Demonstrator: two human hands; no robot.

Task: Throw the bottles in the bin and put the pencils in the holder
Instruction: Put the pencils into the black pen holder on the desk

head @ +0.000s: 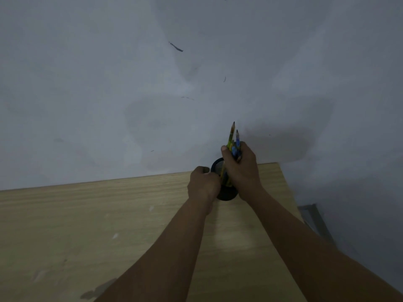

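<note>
Across the upper half of the view, from nine o'clock through twelve to three, stands a pale grey painted wall (109, 73) with a few short dark scuff marks. Below it, filling the lower part from about eight o'clock to four, lies a light wood-grain tabletop (87, 225), its back edge touching the wall and its right edge running down toward five o'clock; a few pale flecks and a dull stain show on its surface. Just past that right edge, near three to four o'clock, a grey metal frame piece (314, 216) shows against the floor. Two bare forearms reach up from the bottom edge toward the centre. Right of centre, at the back edge of the table, sits a small round black mesh pencil holder (226, 192), upright, between the two hands. The left hand (204, 184) is curled against the holder's nine o'clock side, fingers closed together around its wall. The right hand (241, 168) sits at the holder's three o'clock side and above its rim, fingers clamped around a bunch of coloured wooden pencils (233, 144), yellow-green and blue, tips pointing toward twelve o'clock, lower ends inside the holder's mouth. No bottles or bin are in view.
</note>
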